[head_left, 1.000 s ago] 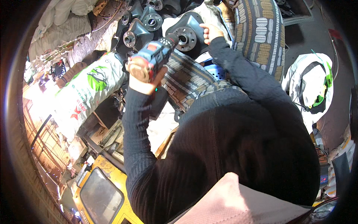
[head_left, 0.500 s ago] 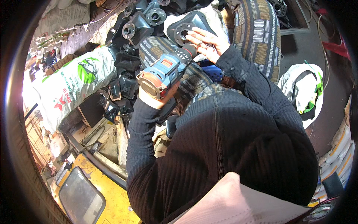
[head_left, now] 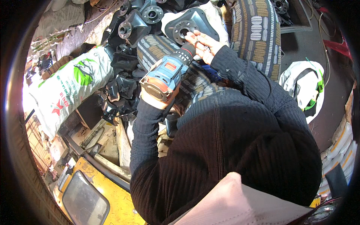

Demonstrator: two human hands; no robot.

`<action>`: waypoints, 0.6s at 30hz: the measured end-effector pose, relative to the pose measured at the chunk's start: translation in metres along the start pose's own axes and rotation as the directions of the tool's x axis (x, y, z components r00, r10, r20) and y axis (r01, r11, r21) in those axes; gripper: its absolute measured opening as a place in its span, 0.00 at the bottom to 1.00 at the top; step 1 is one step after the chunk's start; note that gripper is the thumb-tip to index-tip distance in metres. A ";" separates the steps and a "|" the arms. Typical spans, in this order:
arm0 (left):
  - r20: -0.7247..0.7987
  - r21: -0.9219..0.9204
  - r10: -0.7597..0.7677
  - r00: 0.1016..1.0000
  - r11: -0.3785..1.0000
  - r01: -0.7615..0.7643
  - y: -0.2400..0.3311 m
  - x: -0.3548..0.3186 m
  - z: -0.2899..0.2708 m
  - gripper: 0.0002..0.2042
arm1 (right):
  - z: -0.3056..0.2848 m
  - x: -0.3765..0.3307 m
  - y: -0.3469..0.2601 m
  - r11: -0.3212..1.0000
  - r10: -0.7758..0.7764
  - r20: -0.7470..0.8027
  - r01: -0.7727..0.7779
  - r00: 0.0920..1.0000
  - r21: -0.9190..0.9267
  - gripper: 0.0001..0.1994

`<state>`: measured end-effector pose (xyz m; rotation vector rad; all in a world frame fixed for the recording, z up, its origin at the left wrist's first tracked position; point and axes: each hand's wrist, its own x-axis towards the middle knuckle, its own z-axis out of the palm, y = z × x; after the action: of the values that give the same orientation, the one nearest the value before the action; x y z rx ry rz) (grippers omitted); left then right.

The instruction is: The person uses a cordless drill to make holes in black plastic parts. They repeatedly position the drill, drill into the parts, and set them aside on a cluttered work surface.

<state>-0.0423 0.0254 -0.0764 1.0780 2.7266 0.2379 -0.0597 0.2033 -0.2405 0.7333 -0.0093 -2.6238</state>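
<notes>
My left hand (head_left: 159, 100) is wrapped round a blue and orange cordless drill (head_left: 167, 73), whose dark chuck points up and to the right. Close beside the chuck, my right hand (head_left: 205, 45) is turned palm up with its fingers curled. Small metal pieces (head_left: 206, 48) show in its palm; their exact kind is too small to tell. Just beyond the fingertips lies a black part with a round, holed flange (head_left: 182, 30), resting on a white sack (head_left: 220, 22) between my patterned trouser legs (head_left: 258, 37). Part of the flange is hidden by my fingers.
Several similar black flanged parts (head_left: 152, 15) are heaped ahead and to the left. A white and green sack (head_left: 77, 86) lies left, with a yellow machine panel (head_left: 112, 191) at lower left. An open white bag (head_left: 302, 88) stands at right.
The fingers of my right hand have curled in from a more outstretched pose over the flange. The drill has tilted slightly, and its chuck tip sits a little lower and left of the fingers.
</notes>
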 end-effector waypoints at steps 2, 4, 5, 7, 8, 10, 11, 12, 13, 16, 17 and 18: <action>0.084 0.032 0.004 0.996 0.999 -0.006 -0.001 0.003 0.001 0.17 | -0.003 0.000 0.000 0.999 0.038 -0.048 -0.038 0.998 0.001 0.14; 0.120 0.035 0.013 0.993 0.999 -0.017 -0.003 0.004 0.002 0.18 | -0.007 0.001 -0.002 0.985 0.043 -0.024 -0.046 0.999 -0.166 0.16; 0.113 0.026 0.018 0.993 0.999 -0.021 -0.004 0.005 0.002 0.19 | -0.009 0.001 -0.002 0.972 0.056 0.024 -0.049 0.998 -0.231 0.17; 0.098 0.016 0.029 0.995 0.999 -0.031 -0.008 0.005 0.000 0.19 | -0.014 0.000 -0.004 0.963 0.073 -0.016 -0.074 0.997 -0.258 0.18; 0.091 0.011 0.038 0.995 0.999 -0.039 -0.011 0.005 0.000 0.19 | -0.016 -0.001 -0.005 0.961 0.077 -0.029 -0.082 0.997 -0.264 0.19; 0.084 0.005 0.050 0.995 0.999 -0.051 -0.017 0.005 0.000 0.20 | -0.021 -0.001 -0.011 0.950 0.034 -0.177 -0.087 0.984 -0.300 0.17; 0.094 0.002 0.035 0.995 0.999 -0.036 -0.021 0.005 0.000 0.19 | -0.024 -0.003 -0.016 0.937 -0.008 -0.246 -0.078 0.969 -0.339 0.17; 0.090 -0.063 -0.019 0.996 0.998 0.024 -0.023 0.005 0.002 0.19 | -0.026 -0.004 -0.019 0.921 -0.052 -0.346 -0.089 0.937 -0.380 0.17; 0.094 -0.123 -0.088 0.992 0.987 0.099 -0.026 0.005 0.005 0.19 | -0.028 -0.005 -0.025 0.918 -0.059 -0.393 -0.105 0.918 -0.383 0.19; 0.155 -0.126 -0.172 0.973 0.973 0.192 -0.037 0.010 0.018 0.19 | -0.033 -0.005 -0.035 0.967 -0.069 -0.340 -0.021 0.938 -0.255 0.20; 0.231 -0.115 -0.228 0.946 0.959 0.259 -0.040 0.012 0.022 0.20 | -0.034 -0.003 -0.036 0.958 -0.069 -0.300 -0.021 0.952 -0.286 0.21; 0.306 -0.114 -0.298 0.904 0.931 0.346 -0.042 0.013 0.026 0.21 | -0.035 -0.001 -0.037 0.948 -0.082 -0.330 -0.029 0.941 -0.318 0.22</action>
<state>-0.0731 0.0064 -0.1120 0.5520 2.5187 0.2308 -0.0558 0.2412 -0.2738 1.0567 0.5168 -2.4016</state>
